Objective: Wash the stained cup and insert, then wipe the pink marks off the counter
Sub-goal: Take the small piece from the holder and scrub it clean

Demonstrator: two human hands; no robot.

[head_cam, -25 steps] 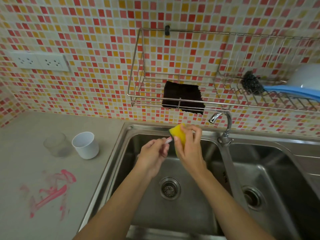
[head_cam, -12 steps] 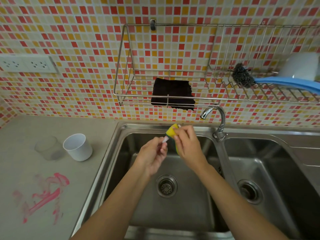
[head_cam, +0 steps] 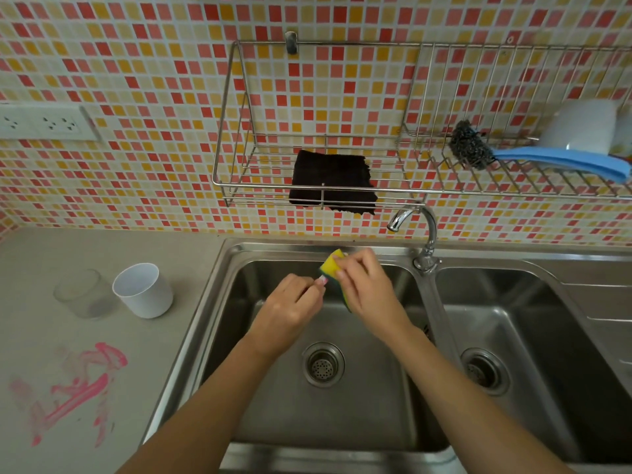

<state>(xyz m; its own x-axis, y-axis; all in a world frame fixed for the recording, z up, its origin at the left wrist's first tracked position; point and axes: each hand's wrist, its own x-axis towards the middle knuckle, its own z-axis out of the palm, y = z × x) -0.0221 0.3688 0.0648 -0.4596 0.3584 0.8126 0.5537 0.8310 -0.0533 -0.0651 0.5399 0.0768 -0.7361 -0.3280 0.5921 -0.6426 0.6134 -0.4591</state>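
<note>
Over the left sink basin (head_cam: 260, 398), my right hand (head_cam: 367, 289) grips a yellow and green sponge (head_cam: 333, 265). My left hand (head_cam: 290, 307) pinches a small pale, pink-stained piece (head_cam: 322, 279) against that sponge; most of it is hidden by my fingers. A white cup (head_cam: 143, 290) stands upright on the grey counter (head_cam: 51, 333) left of the sink, beside a clear glass (head_cam: 85, 294). Pink marks (head_cam: 78, 388) smear the counter nearer to me.
A chrome tap (head_cam: 419, 230) stands between the two basins, its spout over the left one. The wall rack (head_cam: 307, 191) above holds a black cloth (head_cam: 333, 183), a steel scourer (head_cam: 468, 145), a blue-handled tool and a white cup. A socket strip (head_cam: 41, 123) is at far left.
My hands have stayed together over the left basin, with the sponge shifting slightly against the small piece. The view has tilted and drifted a little; nothing else has moved.
</note>
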